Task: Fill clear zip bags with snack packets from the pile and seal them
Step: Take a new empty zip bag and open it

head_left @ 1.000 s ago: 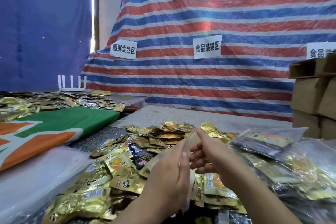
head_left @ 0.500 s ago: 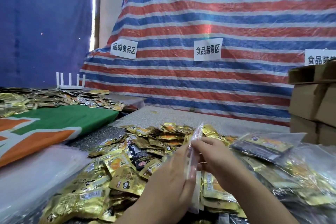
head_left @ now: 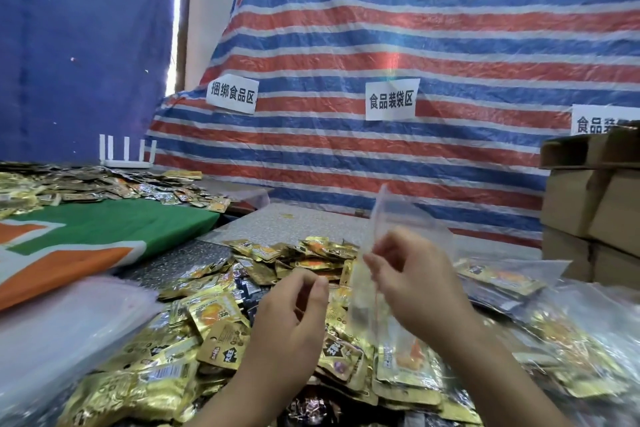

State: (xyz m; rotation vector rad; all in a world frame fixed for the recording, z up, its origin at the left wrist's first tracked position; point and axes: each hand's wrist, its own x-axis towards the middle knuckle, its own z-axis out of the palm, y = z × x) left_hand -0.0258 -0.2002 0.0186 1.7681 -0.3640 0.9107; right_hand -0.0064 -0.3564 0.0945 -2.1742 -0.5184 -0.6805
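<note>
Clear zip bag [head_left: 388,232]: an empty, see-through pouch that I hold upright in the air above the pile of snack packets [head_left: 214,333], its long axis near vertical and leaning a little to the right, one short end raised toward the striped tarpaulin [head_left: 415,28] and the other hanging down between my two hands. Which end carries the zip I cannot tell, since the film is too clear and blurred to show the strip. My right hand [head_left: 412,281] holds the bag, its fingers curled round the film at mid-height with the thumb side toward me. My left hand [head_left: 294,315] is just beside the bag's lower part but apart from it, fingers loosely bent, thumb and forefinger near each other and holding nothing. No packet shows inside this bag, so I judge it to be at the very start of its cycle: mouth to be parted, packets to be dropped in, seal to be pressed. Beyond my right hand, on the right of the surface [head_left: 311,225], lie filled bags [head_left: 502,277], packets visible through their film; whether each is sealed cannot be read. The loose pile is still deep and covers most of the near surface, so I judge much of the task left. A further spread of packets [head_left: 104,184] lies on the green and orange cloth [head_left: 104,229] at far left, and cardboard boxes [head_left: 595,204] are stacked at far right.
</note>
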